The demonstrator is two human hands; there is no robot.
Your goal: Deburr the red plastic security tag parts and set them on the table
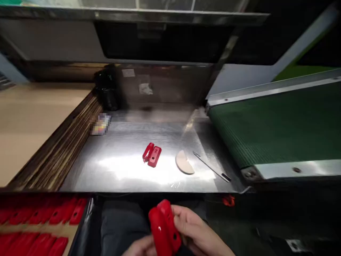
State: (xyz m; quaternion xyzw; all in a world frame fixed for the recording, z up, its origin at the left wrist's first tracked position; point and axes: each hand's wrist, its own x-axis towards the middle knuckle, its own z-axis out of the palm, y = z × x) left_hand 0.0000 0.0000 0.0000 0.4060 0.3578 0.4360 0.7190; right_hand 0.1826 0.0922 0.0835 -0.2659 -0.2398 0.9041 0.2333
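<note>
Low over my lap, I hold a glossy red plastic part (163,227) made of two long halves side by side, with small dark holes in the right half. My right hand (195,227) pinches its right side between thumb and fingers. My left hand (141,247) grips it low on the left, partly cut off by the frame's bottom edge. On the steel table ahead lies a similar red part (154,156), two halves next to each other. To its right are a beige disc with a notch (183,163) and a thin metal tool with a black end (211,167).
Stacked beige boards (45,117) rise at the left of the steel table (106,177). Below them, a tray holds rows of red parts (77,211). A green conveyor belt (279,121) borders the right. A dark glossy object (108,89) stands at the back left, beneath a metal shelf (160,16).
</note>
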